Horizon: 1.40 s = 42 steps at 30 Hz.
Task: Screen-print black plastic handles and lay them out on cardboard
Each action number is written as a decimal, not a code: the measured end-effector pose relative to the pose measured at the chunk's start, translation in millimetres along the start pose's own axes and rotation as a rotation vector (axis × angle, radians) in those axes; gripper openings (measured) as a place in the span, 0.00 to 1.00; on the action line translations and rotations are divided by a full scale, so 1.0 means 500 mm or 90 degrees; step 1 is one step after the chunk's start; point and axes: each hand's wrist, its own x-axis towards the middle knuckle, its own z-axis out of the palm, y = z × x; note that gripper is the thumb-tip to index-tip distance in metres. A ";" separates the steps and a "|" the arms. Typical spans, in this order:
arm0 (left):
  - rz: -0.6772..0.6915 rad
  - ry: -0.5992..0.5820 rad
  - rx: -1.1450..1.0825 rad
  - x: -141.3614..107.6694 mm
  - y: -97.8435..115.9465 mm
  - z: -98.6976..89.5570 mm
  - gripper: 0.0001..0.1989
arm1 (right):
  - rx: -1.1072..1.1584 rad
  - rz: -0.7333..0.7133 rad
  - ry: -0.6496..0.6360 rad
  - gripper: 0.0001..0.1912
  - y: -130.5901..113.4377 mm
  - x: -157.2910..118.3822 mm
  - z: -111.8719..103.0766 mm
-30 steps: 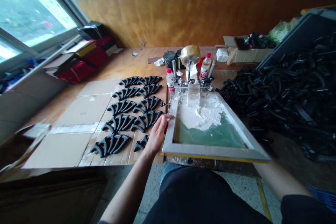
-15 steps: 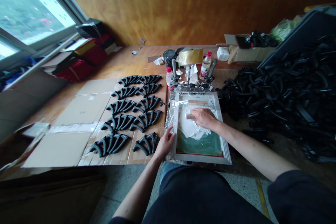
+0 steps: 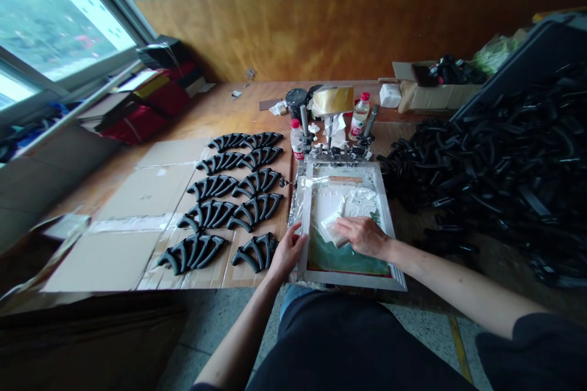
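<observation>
- Head view: the framed screen (image 3: 353, 279) lies flat on the worktop (image 3: 229, 107), directly in front of the person and below the hinge clamps (image 3: 339, 149).
- Right hand (image 3: 364, 237): the fingers are closed in a pinch on a pale scraper (image 3: 334, 233). The scraper stands slantwise on the green mesh (image 3: 328, 255), left of the hand.
- Left hand (image 3: 290, 250): placed at the left rail of the screen, fingers loosely curved and thumb against the rail. Whether it grips or only steadies the rail cannot be told.
- Change, screen: one second ago its near edge appears raised; it is now down.
- Change, scraper: half a second ago it is farther from the person; it is now closer to the near rail and turned to a new angle. The left hand holds nearly the same position.
- Meaning: the work appears to be in the middle of a pulling stroke, with the white paste (image 3: 367, 198) being spread over the mesh. Green mesh shows bare between the scraper and the near rail, so coverage is judged partial.
- Surroundings: black curved parts (image 3: 192, 253) stand in rows on cardboard (image 3: 105, 259) to the left; a pile of dark parts (image 3: 495, 153) lies to the right.
</observation>
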 end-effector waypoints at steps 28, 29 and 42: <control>0.079 0.015 -0.444 -0.017 0.246 0.027 0.28 | -0.002 0.382 -0.017 0.07 0.020 -0.002 0.088; -0.027 -0.073 -0.422 -0.033 0.213 0.054 0.30 | 0.002 0.403 -0.024 0.06 0.002 0.007 0.083; -0.263 0.328 -0.332 -0.082 -0.107 -0.096 0.19 | -0.005 0.296 -0.012 0.21 0.032 -0.257 0.006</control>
